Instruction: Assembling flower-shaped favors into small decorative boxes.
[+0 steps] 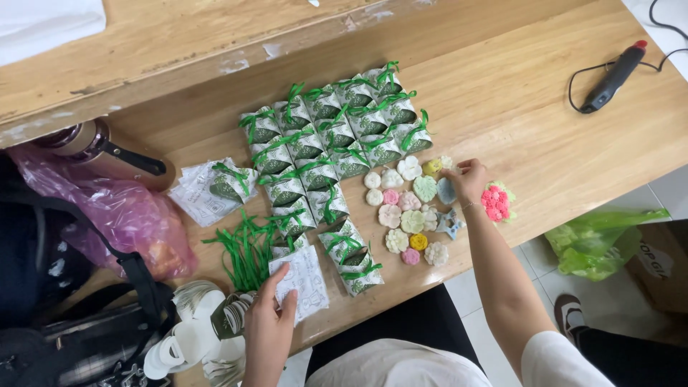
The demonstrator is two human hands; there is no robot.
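My right hand (467, 180) is out over the far edge of the cluster of little moulded shapes (410, 215), fingers pinched down on a pale blue piece (446, 190) that sits right under my fingertips, at the cluster's right side; it looks like a grasp, though I can't tell whether the piece is lifted off the wood. The rest of the shapes spread away to the left of that hand, toward my body's midline, so the right hand is plainly the nearer one to them. My left hand (269, 326) lies close to me at the table's near edge, fingers spread and resting flat on a white printed sheet (304, 283), pinning it, not gripping it; the sheet's long side runs away from me, up toward the rows of folded green-ribboned packets (333, 132). Just left of that hand is a loose bunch of green ribbons (244, 251), and below it a stack of white paper tags (190, 322). A pink flower-shaped piece (496, 203) sits just right of my right wrist. The wooden table (516, 93) runs slantwise; a black glue gun (615, 77) lies well apart at the far right, a pink plastic bag (122, 215) at the left, a green bag (598, 244) on the tiled floor
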